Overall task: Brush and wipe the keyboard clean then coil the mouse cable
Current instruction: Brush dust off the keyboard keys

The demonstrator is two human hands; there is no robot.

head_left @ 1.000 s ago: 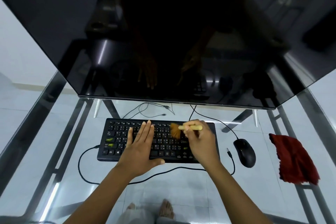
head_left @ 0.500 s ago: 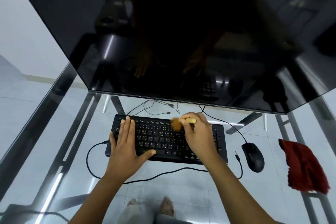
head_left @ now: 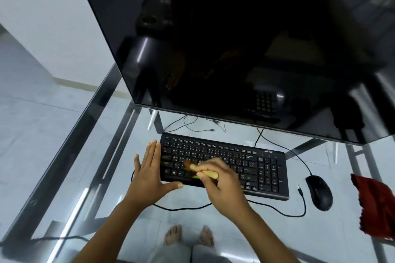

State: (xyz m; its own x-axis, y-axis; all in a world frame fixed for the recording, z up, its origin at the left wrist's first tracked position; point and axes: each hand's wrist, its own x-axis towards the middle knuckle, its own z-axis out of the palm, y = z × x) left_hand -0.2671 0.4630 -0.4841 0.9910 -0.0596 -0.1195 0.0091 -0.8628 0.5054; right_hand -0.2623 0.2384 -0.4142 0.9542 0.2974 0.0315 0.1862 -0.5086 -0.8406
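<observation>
A black keyboard [head_left: 252, 162] lies on the glass table under the monitor. My left hand [head_left: 147, 175] rests flat with straight fingers along the keyboard's left end, thumb stretched along its front edge. My right hand [head_left: 222, 179] grips a small brush [head_left: 205, 172] with a pale wooden handle; its brown bristles touch the lower left keys. A black mouse [head_left: 319, 192] sits to the right of the keyboard, and its cable [head_left: 284, 212] runs loose along the table in front of the keyboard.
A large dark monitor [head_left: 235, 49] overhangs the back of the glass table [head_left: 64, 166]. A crumpled red cloth [head_left: 378, 207] lies at the right edge. Thin cables [head_left: 192, 123] trail behind the keyboard. Bare feet show through the glass below.
My right hand has swept the brush from the keyboard's upper middle down to its lower left keys. My left hand slid off the keys to the keyboard's left end. The camera view shifted left.
</observation>
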